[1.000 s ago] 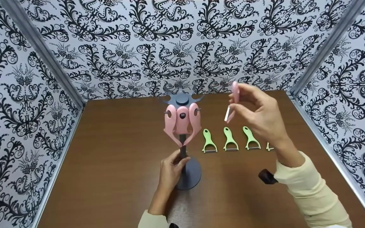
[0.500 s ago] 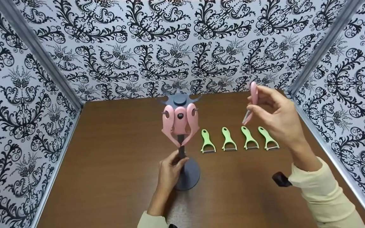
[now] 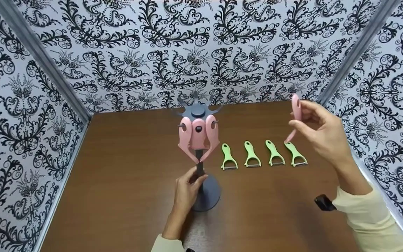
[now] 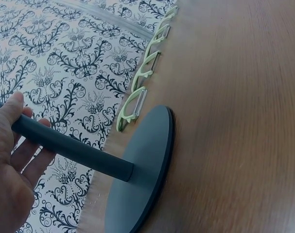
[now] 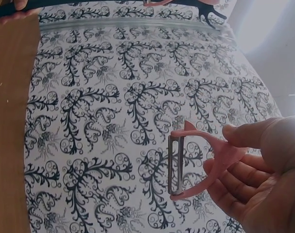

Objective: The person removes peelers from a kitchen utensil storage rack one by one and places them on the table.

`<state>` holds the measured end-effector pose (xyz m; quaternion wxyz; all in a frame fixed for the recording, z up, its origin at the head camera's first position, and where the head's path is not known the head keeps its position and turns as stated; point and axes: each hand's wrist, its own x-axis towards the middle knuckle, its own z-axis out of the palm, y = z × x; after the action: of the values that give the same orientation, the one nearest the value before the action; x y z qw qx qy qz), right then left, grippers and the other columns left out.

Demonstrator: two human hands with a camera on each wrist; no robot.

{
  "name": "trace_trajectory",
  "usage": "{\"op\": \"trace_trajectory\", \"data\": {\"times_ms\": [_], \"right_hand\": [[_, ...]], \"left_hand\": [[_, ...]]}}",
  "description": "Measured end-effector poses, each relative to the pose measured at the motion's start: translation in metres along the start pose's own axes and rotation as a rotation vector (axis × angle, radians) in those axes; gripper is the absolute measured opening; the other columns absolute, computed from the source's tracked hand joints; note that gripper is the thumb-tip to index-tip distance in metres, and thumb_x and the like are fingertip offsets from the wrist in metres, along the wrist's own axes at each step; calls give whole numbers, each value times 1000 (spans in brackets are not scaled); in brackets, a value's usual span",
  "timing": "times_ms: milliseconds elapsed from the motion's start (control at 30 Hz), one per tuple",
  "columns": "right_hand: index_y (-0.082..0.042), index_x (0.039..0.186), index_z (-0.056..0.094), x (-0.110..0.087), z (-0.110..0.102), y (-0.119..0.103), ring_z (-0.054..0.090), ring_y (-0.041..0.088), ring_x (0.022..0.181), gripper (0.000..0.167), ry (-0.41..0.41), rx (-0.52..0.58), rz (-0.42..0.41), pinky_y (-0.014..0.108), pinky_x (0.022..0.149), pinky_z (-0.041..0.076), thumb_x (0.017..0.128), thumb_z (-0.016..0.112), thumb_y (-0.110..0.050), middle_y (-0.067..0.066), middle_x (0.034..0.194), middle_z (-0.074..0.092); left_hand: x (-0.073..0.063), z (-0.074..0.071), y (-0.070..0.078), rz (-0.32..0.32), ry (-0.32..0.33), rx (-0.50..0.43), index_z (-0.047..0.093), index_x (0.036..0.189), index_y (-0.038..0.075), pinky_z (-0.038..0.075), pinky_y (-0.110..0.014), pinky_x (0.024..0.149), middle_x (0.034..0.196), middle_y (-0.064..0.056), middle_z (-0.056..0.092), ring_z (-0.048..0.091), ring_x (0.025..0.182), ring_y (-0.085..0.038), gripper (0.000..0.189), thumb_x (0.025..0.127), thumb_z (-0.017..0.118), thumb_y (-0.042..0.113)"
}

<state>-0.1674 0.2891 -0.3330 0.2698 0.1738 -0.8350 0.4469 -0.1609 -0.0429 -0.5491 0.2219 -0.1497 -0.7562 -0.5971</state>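
Note:
A dark grey stand with a round base (image 3: 208, 196) rises from the table, topped by a hub with hooks (image 3: 198, 111). Three pink peelers (image 3: 198, 136) hang from its near hooks, blades down. My left hand (image 3: 186, 189) grips the stand's post (image 4: 74, 150) below them. Off to the right, my right hand (image 3: 322, 134) pinches another pink peeler (image 3: 296, 110) by its handle, raised above the table. In the right wrist view this peeler's metal blade (image 5: 174, 165) faces away from the palm. Several green peelers (image 3: 252, 154) lie in a row between the stand and my right hand.
The brown wooden table (image 3: 128, 168) is enclosed by walls with a black-and-white scroll pattern (image 3: 177, 52). Metal strips (image 3: 44, 52) run along the corners. The stand's hooks on the far side stick out toward the back wall.
My right hand has moved right, away from the stand, carrying the pink peeler; the rightmost green peeler is now uncovered. My left hand stays on the post.

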Motion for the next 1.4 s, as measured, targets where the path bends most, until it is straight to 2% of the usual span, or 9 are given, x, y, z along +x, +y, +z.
{"op": "trace_trajectory", "data": {"times_ms": [167,400,533,600,767,900,1133,1267,1400], "right_hand": [[7,130,63,-5,-9,8,67,10,85,49,-7,-39,56,15,77,55,84,78,13,-2,97,70],[9,131,62,-13,-22,26,65,7,82,50,-10,-40,98,13,75,53,84,78,13,-6,95,68],[10,133,60,-18,-31,38,64,3,81,54,-30,-85,117,10,74,52,83,77,16,-11,94,67],[10,134,60,-20,-35,43,63,2,81,55,-38,-107,121,9,74,51,82,78,17,-6,95,68],[12,133,59,-24,-39,55,60,-2,82,52,-87,-157,137,7,73,49,85,78,11,22,101,68],[14,133,58,-33,-42,68,58,-3,80,51,-140,-201,169,7,71,49,88,79,5,28,102,67],[19,132,55,-50,-48,90,57,-5,76,54,-226,-272,233,9,66,50,88,80,1,30,101,69],[21,130,54,-58,-49,104,57,-7,75,55,-252,-313,265,12,62,51,87,81,-1,32,102,69],[22,128,55,-65,-46,115,63,3,74,54,-251,-328,282,14,59,52,86,82,0,33,101,69]], "left_hand": [[-2,0,-12,3,1,-11,76,105,8,62,-42,72,92,-5,77,74,82,-21,22,84,83,5],[-4,-1,-12,4,22,-21,76,106,9,61,-43,71,93,-4,77,73,82,-21,23,84,83,6],[-7,0,-10,-15,4,-20,76,107,9,62,-41,72,93,-4,77,73,82,-19,22,86,83,8],[-9,0,-10,-24,-2,-22,76,107,8,62,-41,74,94,-5,78,73,84,-19,22,86,83,8],[-8,-2,-11,-21,5,-31,76,108,10,61,-42,76,96,-4,78,74,88,-18,21,87,82,11],[-6,-1,-11,-17,0,-33,76,107,10,61,-40,74,95,-4,78,75,86,-21,21,87,82,11],[-1,-4,22,-21,16,-8,74,101,-1,61,-34,70,89,-15,76,74,79,-30,20,83,81,-5],[0,0,9,-32,18,1,74,101,-1,61,-42,69,89,-15,76,74,79,-27,20,82,81,-6],[-3,3,-7,-15,25,8,75,102,2,61,-46,68,89,-11,76,73,79,-24,21,83,83,-2]]}}
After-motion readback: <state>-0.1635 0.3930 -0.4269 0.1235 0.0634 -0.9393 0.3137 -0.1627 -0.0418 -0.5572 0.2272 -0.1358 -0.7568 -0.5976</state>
